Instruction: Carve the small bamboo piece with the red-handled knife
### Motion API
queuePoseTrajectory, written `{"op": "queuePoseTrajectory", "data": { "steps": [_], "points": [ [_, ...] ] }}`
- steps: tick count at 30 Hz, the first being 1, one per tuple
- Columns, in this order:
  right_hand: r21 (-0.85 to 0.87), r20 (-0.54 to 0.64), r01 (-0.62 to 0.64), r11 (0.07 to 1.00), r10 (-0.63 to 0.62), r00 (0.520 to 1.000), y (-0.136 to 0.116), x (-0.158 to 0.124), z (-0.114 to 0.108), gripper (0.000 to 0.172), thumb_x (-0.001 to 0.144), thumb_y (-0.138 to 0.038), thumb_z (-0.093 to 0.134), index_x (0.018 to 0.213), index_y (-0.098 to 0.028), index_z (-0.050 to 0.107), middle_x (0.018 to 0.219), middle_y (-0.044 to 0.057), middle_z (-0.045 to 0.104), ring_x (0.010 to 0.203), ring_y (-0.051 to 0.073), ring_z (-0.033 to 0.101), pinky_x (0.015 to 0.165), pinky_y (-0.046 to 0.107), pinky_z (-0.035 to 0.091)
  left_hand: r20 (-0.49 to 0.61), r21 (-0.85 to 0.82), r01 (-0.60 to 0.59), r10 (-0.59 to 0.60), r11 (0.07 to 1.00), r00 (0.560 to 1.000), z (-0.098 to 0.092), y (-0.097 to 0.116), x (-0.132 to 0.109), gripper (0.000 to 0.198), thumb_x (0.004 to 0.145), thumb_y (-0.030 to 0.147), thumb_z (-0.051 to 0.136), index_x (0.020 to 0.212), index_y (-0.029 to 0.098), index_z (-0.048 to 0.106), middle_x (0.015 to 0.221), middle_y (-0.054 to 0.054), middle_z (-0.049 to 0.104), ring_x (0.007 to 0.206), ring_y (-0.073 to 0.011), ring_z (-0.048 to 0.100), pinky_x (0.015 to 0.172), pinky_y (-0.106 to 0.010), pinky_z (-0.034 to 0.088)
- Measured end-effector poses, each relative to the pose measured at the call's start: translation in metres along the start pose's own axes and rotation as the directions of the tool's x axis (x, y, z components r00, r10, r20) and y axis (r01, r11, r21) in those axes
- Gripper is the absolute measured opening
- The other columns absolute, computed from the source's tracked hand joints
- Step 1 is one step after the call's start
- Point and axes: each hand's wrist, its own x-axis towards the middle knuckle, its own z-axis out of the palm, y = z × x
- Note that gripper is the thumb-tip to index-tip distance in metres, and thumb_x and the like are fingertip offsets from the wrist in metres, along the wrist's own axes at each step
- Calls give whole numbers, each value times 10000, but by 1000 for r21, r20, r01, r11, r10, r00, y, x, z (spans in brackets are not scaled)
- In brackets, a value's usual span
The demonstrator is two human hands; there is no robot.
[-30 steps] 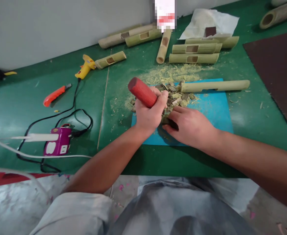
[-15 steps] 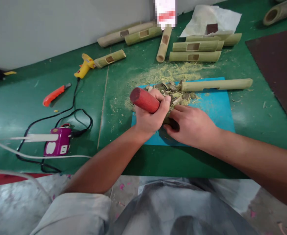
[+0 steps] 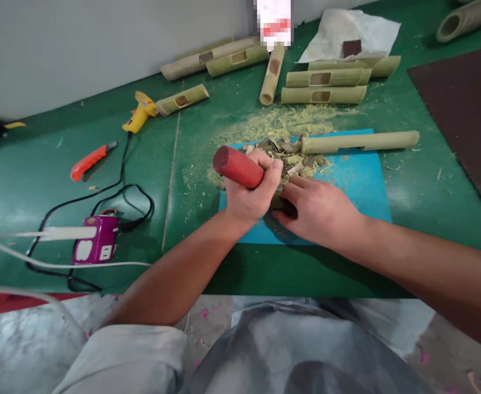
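Note:
My left hand [image 3: 250,189] is closed round a thick red cylindrical handle [image 3: 240,167], whose butt end points up and to the left. The tool's working end is hidden below my fist. Close beside it, my right hand [image 3: 320,208] grips a short bamboo tube [image 3: 283,205] with a dark hollow end, mostly covered by my fingers. Both hands are over a blue mat [image 3: 347,180]. A heap of wood chips [image 3: 291,156] lies just beyond them. A longer notched bamboo tube [image 3: 371,141] rests across the mat's far edge.
Several notched bamboo tubes [image 3: 322,96] lie at the back. To the left are a yellow glue gun [image 3: 138,116], a red utility knife [image 3: 90,161] and a purple power adapter [image 3: 96,239] with trailing cords. A dark brown sheet [image 3: 465,109] covers the right side.
My left hand and the red handle have shifted slightly left and tilted a little. The right hand keeps its hold on the bamboo tube. The whole view has moved a little.

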Motion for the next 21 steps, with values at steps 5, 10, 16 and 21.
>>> {"op": "queuePoseTrajectory", "data": {
  "steps": [5,10,16,21],
  "points": [
    [28,-4,12,1000,-12,1000,2,0,2,186,985,-255,658,1018,-131,793,1002,153,760,911,278,687,697,364,393,35,2,-46,46,999,998,-1,2,0,486,1047,492,691,681,199,561,617,32,548,565,-87,506,560,-275,421],
    [34,-79,13,999,-10,997,3,-1,6,186,964,-259,658,1009,-136,791,981,136,751,830,240,644,668,359,368,36,25,-88,87,996,996,-1,1,0,460,1053,478,680,700,203,572,625,35,545,568,-87,506,562,-272,430],
    [2,-82,-5,1000,5,997,0,-2,2,204,948,-279,706,1049,-123,791,989,134,748,828,237,630,665,356,355,72,55,-119,115,991,991,-3,-5,1,403,1054,420,638,720,204,573,662,27,588,607,-95,549,605,-271,472],
    [-6,-39,12,1000,-12,999,-1,-2,2,183,964,-251,687,1053,-130,792,997,140,762,870,253,665,677,352,378,55,69,-116,112,991,992,-2,-6,1,436,1051,430,631,689,202,543,622,39,534,572,-87,497,582,-268,436]
  ]
}}
